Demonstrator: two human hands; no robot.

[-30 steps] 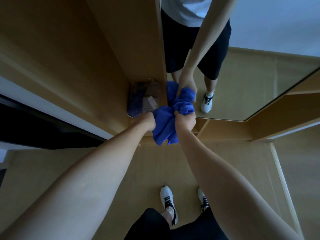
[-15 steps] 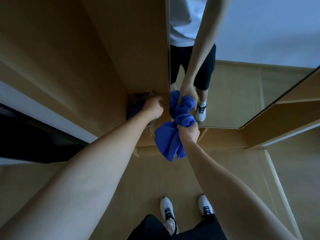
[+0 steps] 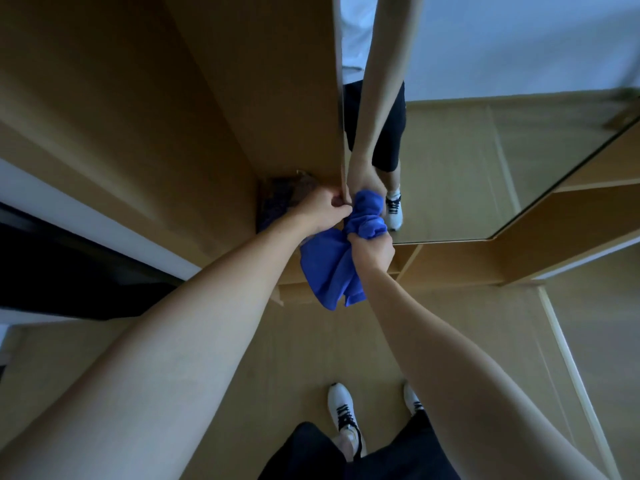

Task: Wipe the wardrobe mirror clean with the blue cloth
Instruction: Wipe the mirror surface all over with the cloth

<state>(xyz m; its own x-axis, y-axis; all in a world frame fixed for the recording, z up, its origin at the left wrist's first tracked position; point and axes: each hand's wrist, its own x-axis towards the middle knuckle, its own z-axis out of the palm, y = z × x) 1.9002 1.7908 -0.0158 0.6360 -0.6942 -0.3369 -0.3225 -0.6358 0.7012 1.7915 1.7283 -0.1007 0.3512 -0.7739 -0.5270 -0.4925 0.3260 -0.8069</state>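
The wardrobe mirror is a tall panel on the wooden door, reflecting my arm, legs and the floor. My right hand grips the bunched blue cloth. The cloth's top meets the glass at the mirror's lower left corner and the rest hangs below my fist. My left hand has its fingers curled at the mirror door's left edge, just left of the cloth, and seems to hold that edge.
A dark patterned bag lies inside the wardrobe behind my left hand. Open wooden shelves run below and right of the mirror. My white shoes stand on the wooden floor.
My left hand let go of the cloth and rose to the mirror door's edge. My right hand kept the cloth and brought it against the mirror's lower corner.
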